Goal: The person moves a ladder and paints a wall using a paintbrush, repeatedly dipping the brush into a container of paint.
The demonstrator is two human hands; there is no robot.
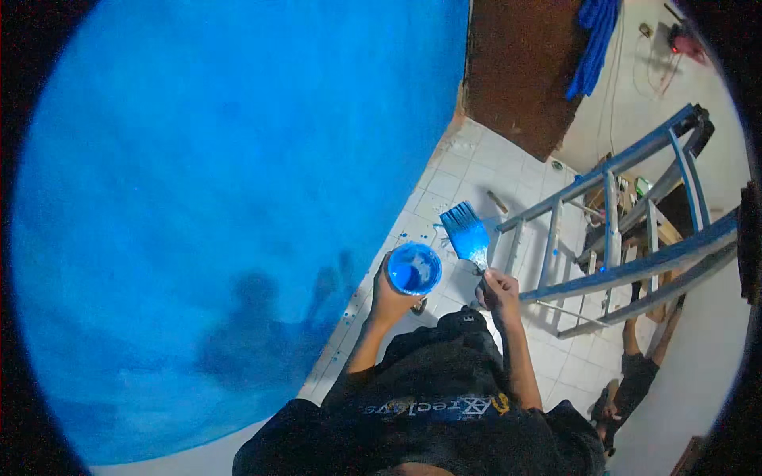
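My left hand [386, 300] is wrapped round a small round tub [414, 268] with blue paint inside and smeared on its rim. To the right of the tub, my right hand [499, 290] grips a wide paintbrush [467, 232] by its handle. The brush points up and away, its head coated in blue and its bristle tips parted into clumps. Brush and tub are apart, and neither touches the wall. A large blue-painted wall [230, 159] fills the left side, with my shadow on it.
A metal stepladder [607, 230] with blue smears stands at the right. White floor tiles [452, 186] carry blue drips and a short stick [498, 201]. Beyond are a brown door [520, 71] and hanging blue cloth [594, 47]. Another person [633, 381] is at the lower right, beyond the ladder.
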